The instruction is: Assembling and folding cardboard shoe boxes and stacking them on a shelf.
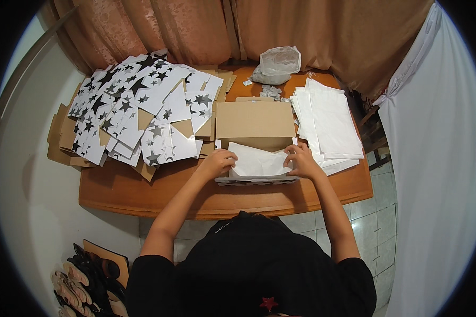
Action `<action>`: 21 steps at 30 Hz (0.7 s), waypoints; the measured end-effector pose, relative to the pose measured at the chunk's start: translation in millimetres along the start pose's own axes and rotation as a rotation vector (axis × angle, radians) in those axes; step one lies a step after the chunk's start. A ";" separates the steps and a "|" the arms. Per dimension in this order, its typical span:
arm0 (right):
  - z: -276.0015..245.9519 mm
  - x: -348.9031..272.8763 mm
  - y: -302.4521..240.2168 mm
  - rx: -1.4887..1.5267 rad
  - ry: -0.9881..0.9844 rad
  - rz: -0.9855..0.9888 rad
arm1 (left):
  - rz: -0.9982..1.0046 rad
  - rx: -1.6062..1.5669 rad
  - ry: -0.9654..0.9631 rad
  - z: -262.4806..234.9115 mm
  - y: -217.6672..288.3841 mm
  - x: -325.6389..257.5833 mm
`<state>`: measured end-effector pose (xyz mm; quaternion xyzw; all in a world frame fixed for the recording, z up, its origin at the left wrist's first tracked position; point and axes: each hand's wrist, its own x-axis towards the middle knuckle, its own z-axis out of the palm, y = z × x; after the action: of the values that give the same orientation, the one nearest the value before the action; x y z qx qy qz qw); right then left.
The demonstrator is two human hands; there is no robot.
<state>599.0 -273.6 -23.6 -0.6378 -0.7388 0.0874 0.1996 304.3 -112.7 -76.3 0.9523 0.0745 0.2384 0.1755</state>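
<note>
In front of me on the table stands a cardboard box (pixel 255 120), its brown lid raised at the back and star prints on its near side. A sheet of white tissue paper (pixel 259 161) lies in the box opening. My left hand (pixel 218 164) is at the left end of the sheet, fingers curled on the paper's edge. At the opposite end, my right hand (pixel 301 160) pinches the paper beside the box's right side. Parts of the fingertips are hidden, and the inside of the box lies mostly under the paper.
A heap of flat star-printed cardboard pieces (pixel 137 105) covers the table's left side. White paper sheets (pixel 330 121) are stacked at the right. Behind the box sit a clear plastic bag (pixel 280 63) and small packets (pixel 271 92). Shoes (pixel 74 285) stand on the floor at lower left.
</note>
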 end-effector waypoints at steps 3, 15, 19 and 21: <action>-11.1 2.6 0.7 0.070 -0.196 0.143 | -0.048 -0.013 -0.134 -3.4 1.1 3.0; 33.6 29.1 -17.3 -0.213 -0.169 0.012 | -0.074 0.230 -0.410 2.8 4.4 27.8; 44.8 28.2 -14.4 -0.419 -0.271 0.050 | -0.104 0.378 -0.572 1.3 10.3 32.5; 41.7 28.2 -16.7 -0.467 -0.298 0.054 | -0.147 0.352 -0.646 -2.0 9.0 34.3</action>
<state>563.9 -243.7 -49.8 -0.6660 -0.7429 0.0130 -0.0658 333.9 -112.7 -56.7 0.9861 0.1235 -0.1040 0.0403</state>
